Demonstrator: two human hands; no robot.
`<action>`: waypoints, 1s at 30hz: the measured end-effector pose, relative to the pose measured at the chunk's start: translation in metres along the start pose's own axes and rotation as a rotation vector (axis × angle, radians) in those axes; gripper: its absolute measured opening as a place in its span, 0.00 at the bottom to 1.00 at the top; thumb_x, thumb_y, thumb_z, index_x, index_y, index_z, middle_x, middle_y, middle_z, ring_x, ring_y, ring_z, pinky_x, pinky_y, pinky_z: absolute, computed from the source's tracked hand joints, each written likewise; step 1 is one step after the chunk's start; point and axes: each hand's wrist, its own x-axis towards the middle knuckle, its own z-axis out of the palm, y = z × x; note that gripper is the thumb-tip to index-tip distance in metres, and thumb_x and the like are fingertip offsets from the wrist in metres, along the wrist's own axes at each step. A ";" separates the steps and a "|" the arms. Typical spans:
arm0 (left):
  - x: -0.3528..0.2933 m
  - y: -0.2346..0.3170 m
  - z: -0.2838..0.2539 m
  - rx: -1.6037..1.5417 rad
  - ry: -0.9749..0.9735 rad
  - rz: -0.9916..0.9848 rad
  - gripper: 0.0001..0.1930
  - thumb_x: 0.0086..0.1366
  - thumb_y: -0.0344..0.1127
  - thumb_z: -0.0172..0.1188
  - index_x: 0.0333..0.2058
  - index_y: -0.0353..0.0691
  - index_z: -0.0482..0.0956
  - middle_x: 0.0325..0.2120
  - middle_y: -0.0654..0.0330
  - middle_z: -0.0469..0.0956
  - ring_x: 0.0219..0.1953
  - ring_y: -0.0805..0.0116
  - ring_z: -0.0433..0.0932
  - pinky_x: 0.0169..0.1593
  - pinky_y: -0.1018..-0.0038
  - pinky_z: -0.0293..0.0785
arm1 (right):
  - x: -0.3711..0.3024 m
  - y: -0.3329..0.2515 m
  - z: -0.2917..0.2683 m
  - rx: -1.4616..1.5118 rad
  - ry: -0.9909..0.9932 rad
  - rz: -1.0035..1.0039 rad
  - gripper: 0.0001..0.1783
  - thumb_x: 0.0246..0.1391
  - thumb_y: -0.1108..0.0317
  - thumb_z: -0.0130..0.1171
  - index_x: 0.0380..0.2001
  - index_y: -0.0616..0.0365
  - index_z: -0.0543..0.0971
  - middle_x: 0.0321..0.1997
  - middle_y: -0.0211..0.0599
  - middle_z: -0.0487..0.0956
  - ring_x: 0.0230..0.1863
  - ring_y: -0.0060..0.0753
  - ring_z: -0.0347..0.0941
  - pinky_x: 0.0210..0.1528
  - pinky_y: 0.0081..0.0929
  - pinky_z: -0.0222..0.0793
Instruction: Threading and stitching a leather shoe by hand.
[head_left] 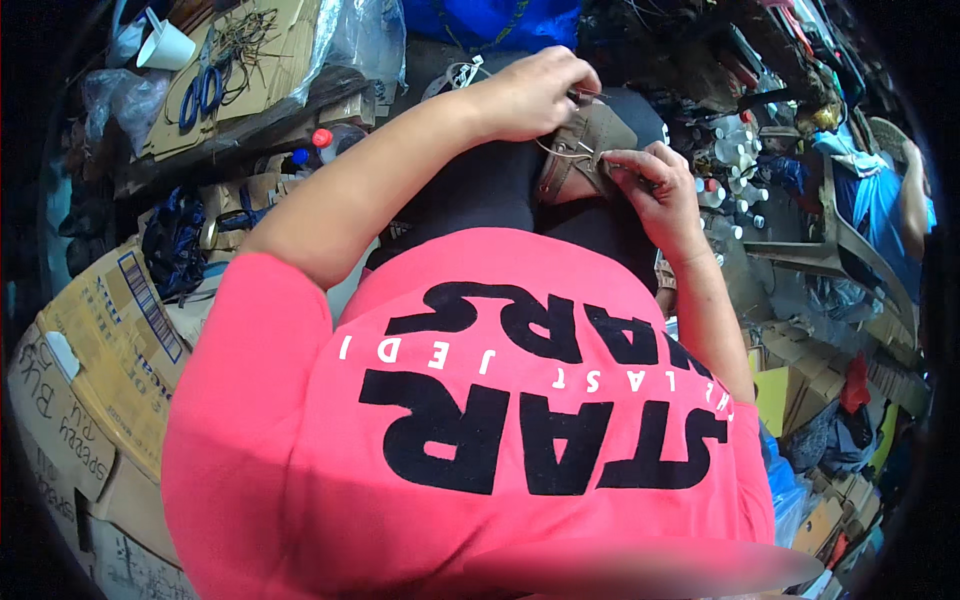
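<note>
A brown leather shoe upper point(575, 180) with stitched seams rests on my lap, across my dark trousers. Over its face runs a thin pale cord point(566, 153) in a loose loop. My left hand point(540, 92) is at the far edge of the upper, thumb and fingers pinched on a thin strand that looks like this cord. At the near right side, my right hand point(658, 188) has thumb and forefinger closed at the upper's edge, where the cord ends. The fingertips partly hide what they pinch.
On the left, a bench with cardboard sheets point(235, 65) carries blue-handled scissors point(201, 96) and a white cup point(166, 46). Cardboard boxes point(110, 340) stand at lower left. Several small bottles point(735, 165) stand right of my knees. Another person in blue point(880, 215) is at far right.
</note>
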 end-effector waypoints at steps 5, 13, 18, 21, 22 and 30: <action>-0.037 0.018 -0.009 0.107 0.109 -0.016 0.17 0.51 0.18 0.53 0.40 0.41 0.78 0.36 0.53 0.73 0.39 0.59 0.73 0.47 0.68 0.69 | 0.004 0.007 -0.006 0.208 -0.128 0.136 0.16 0.42 0.79 0.59 0.36 0.49 0.83 0.23 0.33 0.71 0.26 0.32 0.70 0.31 0.27 0.66; -0.044 0.023 -0.003 0.280 0.202 0.058 0.05 0.48 0.33 0.66 0.27 0.50 0.82 0.21 0.67 0.71 0.31 0.66 0.71 0.36 0.69 0.64 | 0.011 0.007 -0.011 0.236 -0.245 0.192 0.25 0.39 0.88 0.48 0.38 0.53 0.82 0.27 0.28 0.66 0.32 0.24 0.64 0.36 0.18 0.63; -0.041 0.025 -0.002 0.290 0.154 -0.012 0.04 0.48 0.36 0.66 0.25 0.53 0.83 0.21 0.67 0.68 0.32 0.66 0.68 0.39 0.68 0.60 | 0.011 0.014 -0.006 0.209 -0.197 0.180 0.15 0.47 0.78 0.58 0.35 0.45 0.83 0.26 0.29 0.71 0.31 0.28 0.68 0.36 0.24 0.65; -0.040 0.025 -0.002 0.319 0.145 -0.011 0.04 0.48 0.35 0.66 0.25 0.54 0.83 0.21 0.68 0.67 0.33 0.67 0.68 0.39 0.68 0.59 | 0.011 0.016 -0.006 0.221 -0.197 0.179 0.16 0.46 0.79 0.58 0.35 0.44 0.84 0.26 0.28 0.71 0.32 0.27 0.68 0.36 0.23 0.65; -0.040 0.025 -0.002 0.332 0.147 -0.010 0.04 0.48 0.35 0.66 0.25 0.55 0.83 0.21 0.68 0.67 0.33 0.67 0.68 0.39 0.68 0.59 | 0.011 0.016 -0.005 0.247 -0.199 0.196 0.17 0.46 0.80 0.57 0.35 0.44 0.84 0.26 0.28 0.71 0.31 0.26 0.68 0.36 0.23 0.65; -0.038 0.033 -0.001 0.394 0.114 0.056 0.06 0.48 0.34 0.66 0.26 0.55 0.83 0.22 0.68 0.69 0.33 0.67 0.69 0.39 0.68 0.58 | 0.008 0.025 -0.002 0.363 -0.218 0.217 0.22 0.40 0.83 0.56 0.37 0.46 0.84 0.25 0.25 0.70 0.31 0.20 0.67 0.37 0.17 0.65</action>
